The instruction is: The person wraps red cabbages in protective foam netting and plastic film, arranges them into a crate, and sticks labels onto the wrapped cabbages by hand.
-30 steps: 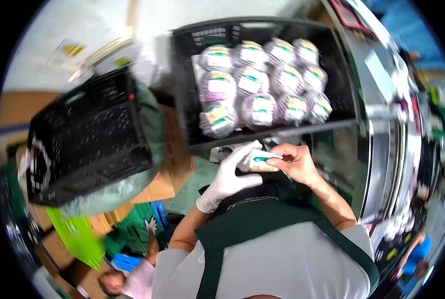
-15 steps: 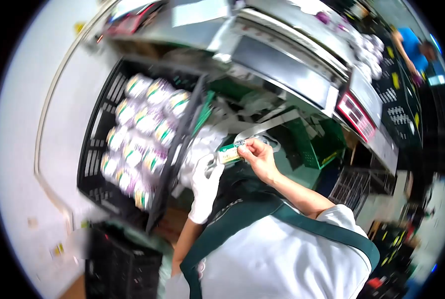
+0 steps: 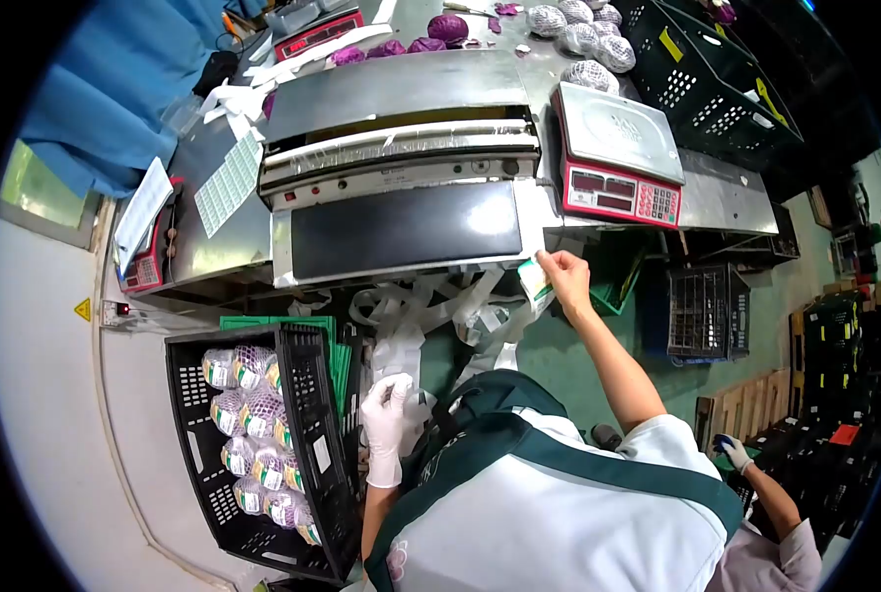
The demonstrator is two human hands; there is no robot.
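My right hand [image 3: 567, 280], bare, pinches a small green and white label [image 3: 533, 280] at the front edge of the wrapping machine [image 3: 401, 229]. Lower down and to the left is my left hand [image 3: 385, 419] in a white glove. Its fingers are drawn together, and whether anything is between them cannot be made out. Close to that hand stands a black crate [image 3: 324, 454], tilted in view. It holds several net-wrapped purple and white bundles [image 3: 259, 409] with green and white labels.
White paper strips [image 3: 401, 340] hang and lie below the machine. A scale [image 3: 618, 148] sits on the right of the steel table, near net-wrapped produce [image 3: 598, 44] and dark crates [image 3: 697, 74]. Purple cabbages [image 3: 447, 30] lie at the back. Another person's gloved hand [image 3: 732, 452] shows lower right.
My right hand has moved right and up with the label, away from my left hand. The left hand's fingers have come together. The view has turned, showing more of the table.
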